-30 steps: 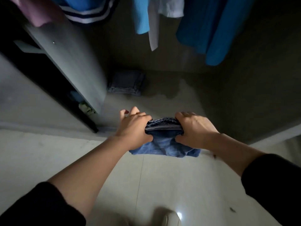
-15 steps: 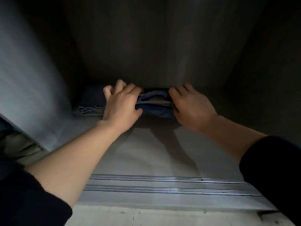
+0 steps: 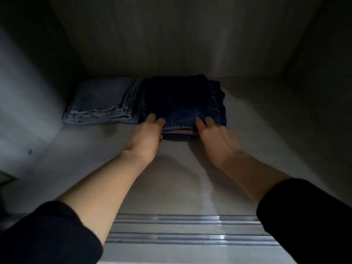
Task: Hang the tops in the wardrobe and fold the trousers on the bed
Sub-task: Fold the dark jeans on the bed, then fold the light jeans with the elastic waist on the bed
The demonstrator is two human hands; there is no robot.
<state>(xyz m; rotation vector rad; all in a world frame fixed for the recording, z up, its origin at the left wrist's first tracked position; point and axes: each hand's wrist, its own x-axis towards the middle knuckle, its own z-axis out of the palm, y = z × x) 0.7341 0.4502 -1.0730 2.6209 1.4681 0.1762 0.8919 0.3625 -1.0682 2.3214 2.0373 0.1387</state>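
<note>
A folded pair of dark blue jeans (image 3: 177, 100) lies on the pale wardrobe floor (image 3: 171, 178), close to the back wall. My left hand (image 3: 144, 138) holds the front left of its near edge, thumb on top and the other fingers hidden under the fabric. On the front right of that edge my right hand (image 3: 215, 138) holds the same way, its fingertips over the denim. A second folded pair, light blue jeans (image 3: 101, 101), lies right beside it on the left, touching it. No tops are in view.
The wardrobe's back wall (image 3: 171, 35) and side walls (image 3: 28, 92) close in around the shelf space. Metal sliding-door tracks (image 3: 190, 231) run across the front edge. My black sleeves (image 3: 47, 235) fill the lower corners.
Both hands carried the dark jeans from above the tiled floor into the wardrobe and set them down beside the light pair. The view moved in lower and closer; the hanging tops left the frame.
</note>
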